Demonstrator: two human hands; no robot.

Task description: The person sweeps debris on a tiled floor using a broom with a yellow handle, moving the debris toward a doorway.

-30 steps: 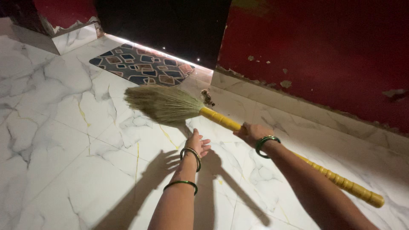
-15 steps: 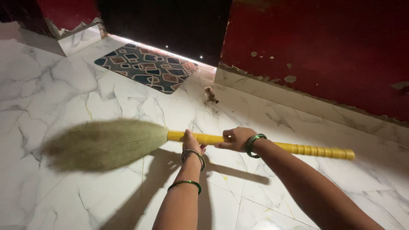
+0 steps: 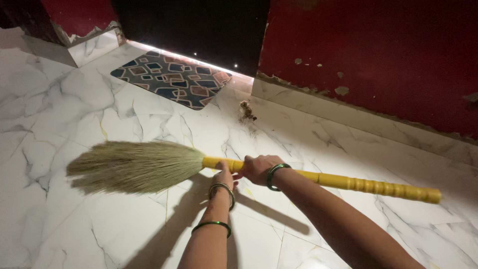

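Both our hands were on the broom (image 3: pixel 209 167): our right hand (image 3: pixel 258 168) was wrapped shut around the yellow handle (image 3: pixel 348 182) just behind the bristle head, and our left hand (image 3: pixel 224 175) lay against the same stretch of handle just beside it, toward nine o'clock, though we could not tell whether its fingers were truly closed about the stick. The broom lay nearly level across the marble floor (image 3: pixel 59 99), running from nine o'clock to three o'clock. Its head (image 3: pixel 137 166) was a soft fan of pale greenish-tan grass, flared wide and feathery at the nine o'clock tip and pinched narrow where it entered the handle. The handle was bright yellow, smooth near our hands and ribbed in rings toward its far end at three o'clock. We could not tell whether the bristles touched the white, grey-veined tiles or hung just above them.

We wore green bangles (image 3: pixel 275 177) on the right wrist, and a metal bangle (image 3: pixel 222 192) and a thin green one (image 3: pixel 212 226) on the left forearm.

At twelve o'clock from our hands, well apart, a small brown clump of debris (image 3: pixel 245 111) sat on the floor near the marble skirting (image 3: pixel 358 122) of the chipped red wall (image 3: pixel 378 55). A patterned doormat (image 3: pixel 172 78) lay at eleven o'clock, before a dark doorway (image 3: pixel 194 25).
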